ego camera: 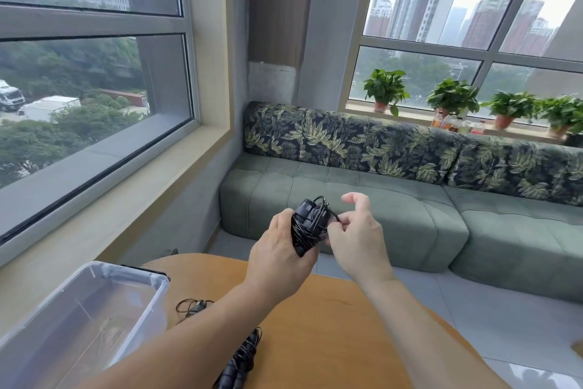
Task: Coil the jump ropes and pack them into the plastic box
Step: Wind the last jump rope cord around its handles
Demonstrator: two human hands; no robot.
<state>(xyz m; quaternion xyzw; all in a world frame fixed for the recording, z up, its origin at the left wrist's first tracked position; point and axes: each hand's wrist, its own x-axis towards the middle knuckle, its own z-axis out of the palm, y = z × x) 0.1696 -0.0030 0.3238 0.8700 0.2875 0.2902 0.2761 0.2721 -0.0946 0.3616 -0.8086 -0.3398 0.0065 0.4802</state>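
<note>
My left hand (277, 257) grips a black jump rope (307, 224), its cord wound around the two handles, raised above the far edge of the wooden table (331, 325). My right hand (356, 237) pinches the loose end of the cord beside the bundle, forefinger lifted. A second wound black jump rope (241, 360) lies on the table under my left forearm. A small brownish coiled cord (192, 306) lies near the clear plastic box (126, 275), which stands open at the table's left and appears to hold nothing.
A green sofa (378, 209) with a leaf-patterned back runs beyond the table. Potted plants (385, 89) and bottles (454, 123) line the right windowsill. A large window fills the left wall. Grey floor tiles (504, 319) lie to the right of the table.
</note>
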